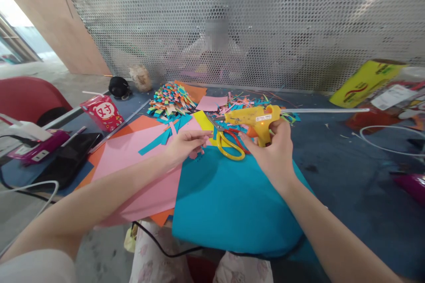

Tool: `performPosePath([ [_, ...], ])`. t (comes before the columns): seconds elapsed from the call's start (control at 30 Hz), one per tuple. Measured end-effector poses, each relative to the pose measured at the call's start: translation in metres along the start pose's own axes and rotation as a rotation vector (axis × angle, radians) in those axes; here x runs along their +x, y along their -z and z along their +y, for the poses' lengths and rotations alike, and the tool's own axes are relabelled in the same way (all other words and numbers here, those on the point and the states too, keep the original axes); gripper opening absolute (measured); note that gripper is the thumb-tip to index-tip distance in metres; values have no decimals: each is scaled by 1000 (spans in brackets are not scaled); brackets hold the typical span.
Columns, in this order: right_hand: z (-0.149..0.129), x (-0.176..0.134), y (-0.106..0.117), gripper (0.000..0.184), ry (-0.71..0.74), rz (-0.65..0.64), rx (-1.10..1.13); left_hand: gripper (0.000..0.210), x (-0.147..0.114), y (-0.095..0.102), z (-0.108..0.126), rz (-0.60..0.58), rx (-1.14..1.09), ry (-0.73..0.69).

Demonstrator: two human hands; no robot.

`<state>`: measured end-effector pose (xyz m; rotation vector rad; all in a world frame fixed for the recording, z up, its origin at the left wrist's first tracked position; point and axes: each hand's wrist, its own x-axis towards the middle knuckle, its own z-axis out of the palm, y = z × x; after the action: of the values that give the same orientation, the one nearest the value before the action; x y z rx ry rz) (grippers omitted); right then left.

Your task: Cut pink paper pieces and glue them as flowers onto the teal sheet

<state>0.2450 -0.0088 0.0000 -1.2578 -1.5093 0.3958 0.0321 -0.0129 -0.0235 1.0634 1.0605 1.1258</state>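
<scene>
My right hand is wrapped round the handle of a yellow glue gun, its nozzle pointing left. A long clear glue stick juts from its back. My left hand is closed in a pinch left of the nozzle, with a small pink paper piece at its fingertips, partly hidden by them. Between my hands lie yellow-handled scissors and a red-handled pair. Beneath are a blue paper sheet and a pink sheet. Blue paper strips rest near my left hand.
Behind lie a pile of folded colourful paper pieces and shredded strips. A red drink carton, black phone and purple power strip are left. A yellow roll stands right. A perforated metal panel borders the table.
</scene>
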Motion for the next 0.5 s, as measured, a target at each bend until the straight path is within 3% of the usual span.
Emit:
performPosePath([
  [0.1,-1,0,0,47,2,5,20,43,-1,-1,2,1,-13,-27],
  [0.2,-2,0,1,47,-5,11,21,56,-2,-3,6,87,-134,-12],
  [0.37,-1,-1,2,45,-10,-11,36,28,0,-2,10,93,-131,73],
  [0.5,4,0,-1,41,-14,-53,16,32,0,-2,10,82,-53,41],
])
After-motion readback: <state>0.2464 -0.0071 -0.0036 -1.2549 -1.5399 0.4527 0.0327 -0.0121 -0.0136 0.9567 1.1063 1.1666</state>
